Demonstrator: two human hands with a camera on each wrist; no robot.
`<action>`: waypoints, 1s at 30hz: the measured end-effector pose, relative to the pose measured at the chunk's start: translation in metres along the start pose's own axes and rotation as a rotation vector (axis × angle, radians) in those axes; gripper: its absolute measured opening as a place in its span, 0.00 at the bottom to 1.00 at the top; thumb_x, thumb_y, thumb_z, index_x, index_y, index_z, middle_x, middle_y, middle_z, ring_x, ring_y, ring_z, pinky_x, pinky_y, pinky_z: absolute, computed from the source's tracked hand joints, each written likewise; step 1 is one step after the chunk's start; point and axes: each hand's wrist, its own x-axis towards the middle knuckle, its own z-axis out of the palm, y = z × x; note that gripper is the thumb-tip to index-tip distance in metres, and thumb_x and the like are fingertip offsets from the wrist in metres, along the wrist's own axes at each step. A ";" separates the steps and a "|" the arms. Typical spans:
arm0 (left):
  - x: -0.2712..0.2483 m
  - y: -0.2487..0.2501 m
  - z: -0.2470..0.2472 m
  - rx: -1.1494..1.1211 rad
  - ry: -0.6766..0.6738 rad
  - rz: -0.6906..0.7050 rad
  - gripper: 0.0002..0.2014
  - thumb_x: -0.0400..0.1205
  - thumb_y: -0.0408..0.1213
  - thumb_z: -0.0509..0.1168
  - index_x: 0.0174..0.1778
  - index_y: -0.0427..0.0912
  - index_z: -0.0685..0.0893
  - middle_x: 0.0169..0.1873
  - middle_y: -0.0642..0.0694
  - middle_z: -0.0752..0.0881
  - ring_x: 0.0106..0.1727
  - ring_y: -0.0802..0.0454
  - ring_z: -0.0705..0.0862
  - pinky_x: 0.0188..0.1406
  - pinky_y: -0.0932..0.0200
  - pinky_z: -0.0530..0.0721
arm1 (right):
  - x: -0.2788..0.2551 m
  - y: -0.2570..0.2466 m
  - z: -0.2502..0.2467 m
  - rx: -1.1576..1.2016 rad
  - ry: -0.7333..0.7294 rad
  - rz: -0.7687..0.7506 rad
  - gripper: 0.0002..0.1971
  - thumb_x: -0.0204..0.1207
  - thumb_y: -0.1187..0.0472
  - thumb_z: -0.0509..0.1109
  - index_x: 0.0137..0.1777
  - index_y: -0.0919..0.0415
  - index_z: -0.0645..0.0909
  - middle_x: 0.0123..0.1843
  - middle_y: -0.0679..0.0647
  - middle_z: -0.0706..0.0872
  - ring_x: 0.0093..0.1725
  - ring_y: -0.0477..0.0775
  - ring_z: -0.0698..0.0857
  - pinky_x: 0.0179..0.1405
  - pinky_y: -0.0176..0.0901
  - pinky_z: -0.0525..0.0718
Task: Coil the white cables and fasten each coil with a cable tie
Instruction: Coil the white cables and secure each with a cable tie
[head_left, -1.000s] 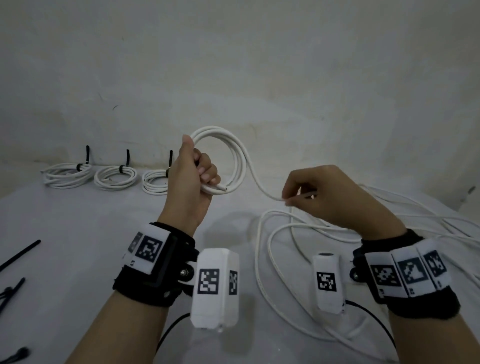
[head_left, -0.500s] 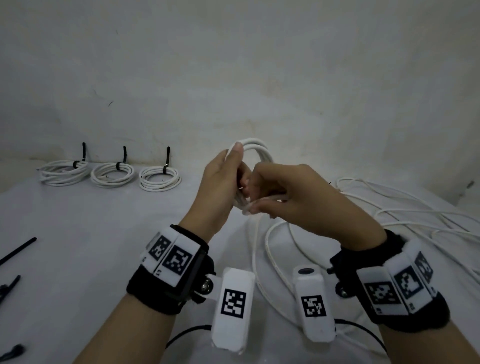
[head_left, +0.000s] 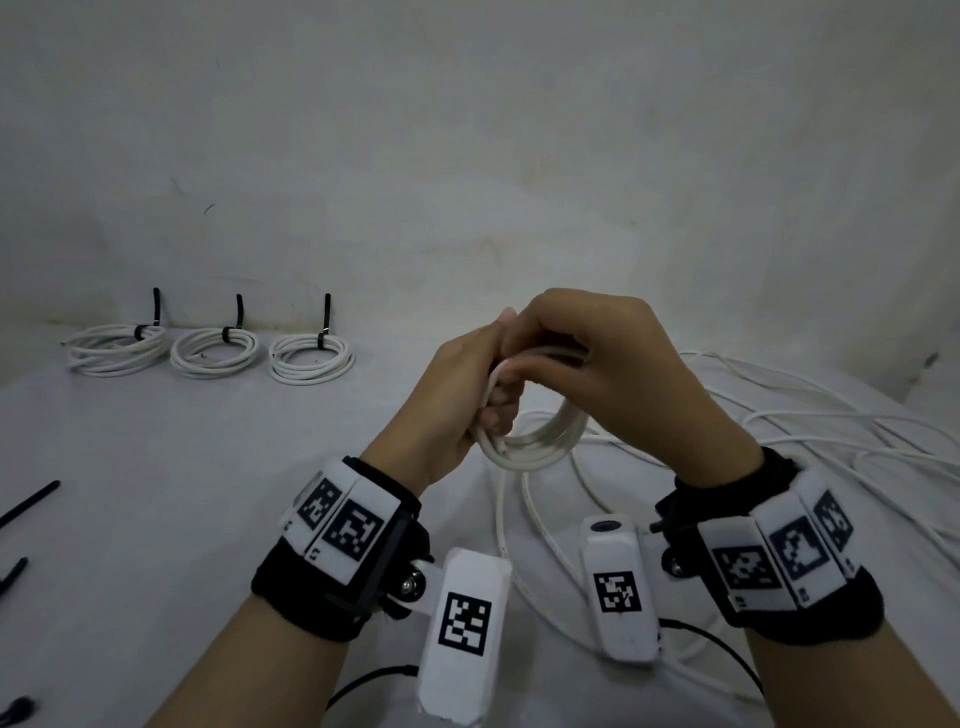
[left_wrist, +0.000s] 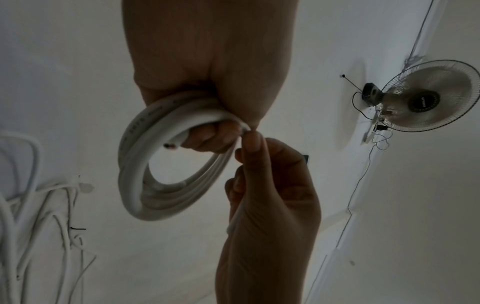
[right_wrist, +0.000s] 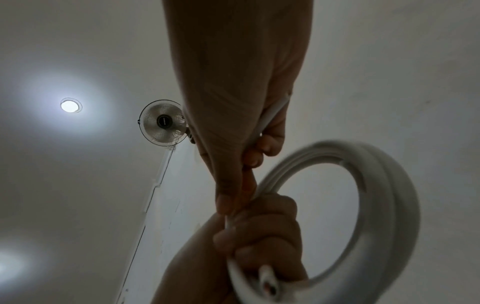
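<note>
My left hand (head_left: 496, 400) grips a coil of white cable (head_left: 540, 441) of several turns, held above the table; the coil hangs below my fist. My right hand (head_left: 524, 358) lies against the left and pinches the free strand at the top of the coil. In the left wrist view the coil (left_wrist: 135, 185) loops under my curled fingers, and the right hand (left_wrist: 267, 195) holds the strand beside it. In the right wrist view the strand (right_wrist: 272, 115) runs through my right fingers to the coil (right_wrist: 389, 195). The cable's loose rest (head_left: 524, 525) trails on the table.
Three tied coils (head_left: 117, 348) (head_left: 214, 353) (head_left: 310, 358) lie in a row at the back left, each with a black tie standing up. Loose black cable ties (head_left: 28, 506) lie at the left edge. More white cable (head_left: 831, 426) sprawls on the right. A wall stands behind.
My right hand has carried the strand from the right over to the left hand. The coil has swung from above the left hand to below it.
</note>
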 end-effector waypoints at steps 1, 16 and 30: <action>0.000 0.001 0.000 -0.032 -0.023 -0.027 0.23 0.88 0.48 0.52 0.27 0.43 0.68 0.16 0.52 0.65 0.15 0.58 0.60 0.14 0.67 0.61 | 0.000 0.001 -0.002 -0.026 0.002 -0.017 0.02 0.72 0.67 0.75 0.41 0.65 0.84 0.36 0.51 0.85 0.36 0.48 0.82 0.37 0.40 0.80; -0.005 0.011 -0.002 0.010 -0.098 -0.121 0.24 0.76 0.64 0.53 0.30 0.46 0.62 0.19 0.52 0.57 0.15 0.60 0.54 0.12 0.69 0.56 | -0.002 0.003 -0.010 -0.529 0.313 -0.090 0.09 0.77 0.54 0.69 0.39 0.58 0.85 0.35 0.47 0.85 0.41 0.54 0.78 0.44 0.49 0.66; 0.001 0.009 -0.006 -0.139 0.229 -0.039 0.21 0.83 0.51 0.60 0.28 0.46 0.63 0.17 0.53 0.59 0.15 0.59 0.57 0.12 0.69 0.58 | 0.000 -0.011 -0.024 -0.185 0.012 0.428 0.06 0.72 0.66 0.74 0.44 0.55 0.90 0.32 0.41 0.84 0.33 0.37 0.82 0.34 0.18 0.73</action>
